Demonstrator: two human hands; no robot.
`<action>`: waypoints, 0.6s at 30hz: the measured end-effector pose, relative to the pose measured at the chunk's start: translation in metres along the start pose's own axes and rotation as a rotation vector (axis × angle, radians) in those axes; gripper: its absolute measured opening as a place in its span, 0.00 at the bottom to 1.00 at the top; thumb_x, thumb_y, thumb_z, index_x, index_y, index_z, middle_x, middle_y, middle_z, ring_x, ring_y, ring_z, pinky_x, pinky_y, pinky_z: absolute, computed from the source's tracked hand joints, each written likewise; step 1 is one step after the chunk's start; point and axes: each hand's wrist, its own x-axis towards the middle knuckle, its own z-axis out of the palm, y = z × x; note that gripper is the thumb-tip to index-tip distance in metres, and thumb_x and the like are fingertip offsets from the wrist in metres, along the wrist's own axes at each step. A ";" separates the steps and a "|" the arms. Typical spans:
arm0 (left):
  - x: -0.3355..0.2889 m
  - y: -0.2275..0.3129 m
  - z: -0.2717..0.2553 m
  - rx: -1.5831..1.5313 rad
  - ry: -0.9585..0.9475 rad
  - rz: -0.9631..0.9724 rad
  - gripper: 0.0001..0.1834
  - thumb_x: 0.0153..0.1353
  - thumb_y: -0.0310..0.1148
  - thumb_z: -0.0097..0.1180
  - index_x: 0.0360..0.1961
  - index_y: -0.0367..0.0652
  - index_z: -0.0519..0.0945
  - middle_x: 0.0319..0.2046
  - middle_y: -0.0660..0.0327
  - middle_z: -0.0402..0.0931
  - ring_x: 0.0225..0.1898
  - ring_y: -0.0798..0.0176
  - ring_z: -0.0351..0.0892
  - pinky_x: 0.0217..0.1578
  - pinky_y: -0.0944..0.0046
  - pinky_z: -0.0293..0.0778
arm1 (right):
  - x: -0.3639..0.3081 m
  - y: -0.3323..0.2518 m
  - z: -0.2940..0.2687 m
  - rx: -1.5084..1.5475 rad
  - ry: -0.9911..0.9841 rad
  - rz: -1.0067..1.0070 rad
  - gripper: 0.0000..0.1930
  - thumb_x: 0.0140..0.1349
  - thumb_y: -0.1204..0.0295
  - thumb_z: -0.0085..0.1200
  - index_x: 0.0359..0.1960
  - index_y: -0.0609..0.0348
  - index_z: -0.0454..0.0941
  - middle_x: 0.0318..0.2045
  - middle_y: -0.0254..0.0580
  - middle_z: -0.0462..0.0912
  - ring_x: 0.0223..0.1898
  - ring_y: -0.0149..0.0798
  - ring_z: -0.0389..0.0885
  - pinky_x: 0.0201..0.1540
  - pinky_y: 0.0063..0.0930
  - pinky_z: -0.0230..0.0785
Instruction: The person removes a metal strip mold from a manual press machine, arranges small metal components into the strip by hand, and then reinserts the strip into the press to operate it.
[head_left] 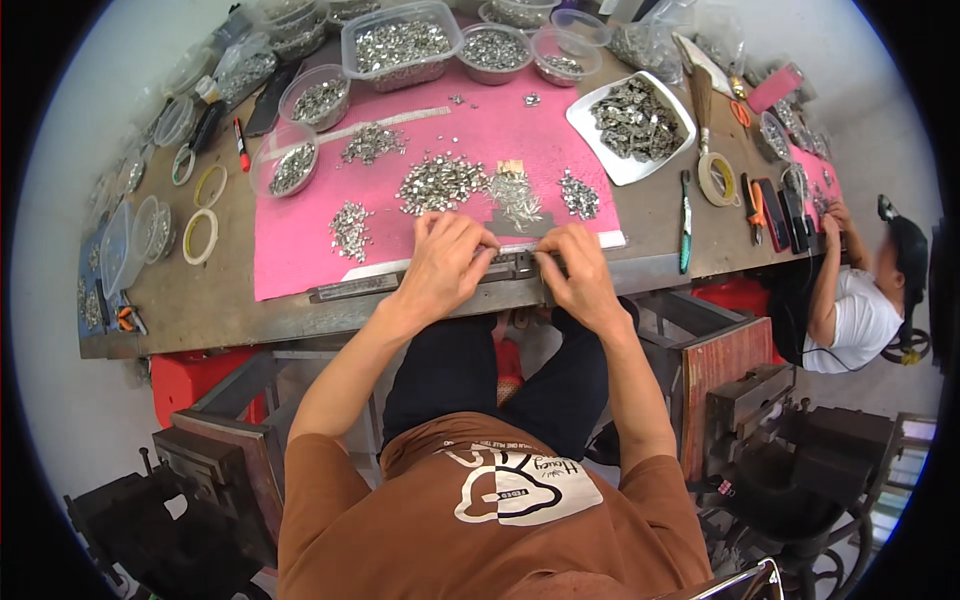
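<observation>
- Evidently, the dark metal bar [355,288] lies at the near edge of the table [240,310], its long axis running left to right, the right end slightly farther.
- My left hand [443,262] and right hand [578,270] are over its right part, thumb and fingers nearly together on each; whether they pinch something, I cannot tell.
- Farther, on one pink sheet [285,255], I count five larger heaps of metal pieces [443,185].
- At right: one white dish [628,172], one green toothbrush [685,225].
</observation>
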 end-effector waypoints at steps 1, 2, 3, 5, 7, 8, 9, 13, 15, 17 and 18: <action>-0.005 0.001 0.001 0.001 -0.001 -0.004 0.05 0.60 0.27 0.64 0.37 0.43 0.81 0.36 0.61 0.78 0.44 0.58 0.76 0.56 0.52 0.60 | 0.002 -0.005 0.006 0.021 -0.022 -0.027 0.08 0.56 0.80 0.63 0.36 0.60 0.76 0.37 0.43 0.78 0.41 0.47 0.77 0.47 0.40 0.65; -0.009 0.002 0.002 -0.003 -0.006 0.002 0.06 0.60 0.27 0.64 0.38 0.43 0.81 0.36 0.61 0.78 0.45 0.57 0.76 0.56 0.52 0.60 | 0.003 -0.008 0.010 0.023 -0.024 -0.027 0.08 0.56 0.80 0.63 0.36 0.60 0.76 0.37 0.43 0.78 0.41 0.47 0.77 0.47 0.40 0.65; -0.011 0.002 0.003 -0.007 -0.009 0.007 0.06 0.60 0.27 0.64 0.38 0.43 0.81 0.37 0.61 0.79 0.45 0.57 0.76 0.56 0.52 0.60 | 0.004 -0.011 0.013 -0.002 -0.055 -0.046 0.08 0.56 0.79 0.63 0.36 0.60 0.76 0.37 0.43 0.77 0.41 0.47 0.76 0.47 0.40 0.65; -0.013 0.003 0.006 -0.009 0.010 0.016 0.06 0.59 0.27 0.64 0.37 0.43 0.80 0.36 0.61 0.78 0.45 0.56 0.76 0.56 0.52 0.61 | 0.005 -0.012 0.018 -0.061 -0.106 -0.083 0.09 0.56 0.79 0.63 0.36 0.60 0.75 0.37 0.43 0.77 0.42 0.47 0.76 0.47 0.40 0.65; -0.012 0.002 0.009 0.022 0.010 0.048 0.07 0.58 0.26 0.65 0.37 0.42 0.80 0.37 0.60 0.78 0.45 0.56 0.77 0.56 0.51 0.62 | 0.006 -0.012 0.019 -0.083 -0.115 -0.106 0.09 0.56 0.78 0.63 0.35 0.60 0.75 0.37 0.43 0.77 0.42 0.47 0.76 0.47 0.40 0.65; -0.011 0.002 0.009 0.021 0.012 0.046 0.07 0.58 0.26 0.65 0.37 0.42 0.80 0.37 0.60 0.78 0.45 0.56 0.77 0.56 0.51 0.62 | 0.007 -0.012 0.019 -0.105 -0.122 -0.127 0.08 0.56 0.78 0.63 0.35 0.60 0.75 0.36 0.43 0.76 0.42 0.47 0.75 0.47 0.40 0.65; -0.010 0.002 0.010 0.015 0.010 0.055 0.08 0.57 0.26 0.65 0.37 0.42 0.80 0.37 0.60 0.78 0.45 0.56 0.77 0.56 0.50 0.62 | 0.007 -0.012 0.019 -0.107 -0.123 -0.127 0.08 0.56 0.78 0.63 0.35 0.60 0.75 0.36 0.43 0.76 0.42 0.47 0.75 0.47 0.40 0.65; -0.009 0.001 0.011 -0.024 0.003 0.067 0.08 0.57 0.27 0.64 0.37 0.42 0.80 0.36 0.59 0.76 0.44 0.55 0.76 0.58 0.47 0.62 | 0.003 -0.009 0.023 -0.107 -0.077 -0.148 0.11 0.55 0.81 0.64 0.38 0.61 0.77 0.39 0.43 0.79 0.41 0.47 0.77 0.46 0.40 0.66; -0.009 0.001 0.010 -0.044 0.001 0.063 0.07 0.57 0.27 0.64 0.37 0.42 0.80 0.36 0.59 0.77 0.44 0.55 0.76 0.58 0.47 0.62 | 0.000 -0.008 0.022 -0.081 -0.056 -0.137 0.11 0.55 0.82 0.63 0.39 0.62 0.78 0.39 0.43 0.80 0.42 0.47 0.78 0.46 0.39 0.67; -0.009 0.000 0.011 -0.065 0.001 0.061 0.07 0.58 0.26 0.64 0.38 0.42 0.81 0.35 0.59 0.77 0.43 0.55 0.76 0.59 0.48 0.62 | -0.004 -0.006 0.016 0.071 -0.019 -0.036 0.09 0.57 0.84 0.61 0.40 0.63 0.81 0.40 0.44 0.83 0.42 0.47 0.80 0.46 0.37 0.71; -0.011 -0.001 0.014 -0.073 0.021 0.045 0.07 0.59 0.27 0.64 0.39 0.42 0.82 0.35 0.60 0.77 0.42 0.55 0.76 0.60 0.48 0.62 | -0.007 -0.004 0.013 0.068 -0.019 -0.037 0.09 0.57 0.84 0.61 0.40 0.63 0.81 0.40 0.44 0.83 0.42 0.47 0.80 0.46 0.37 0.71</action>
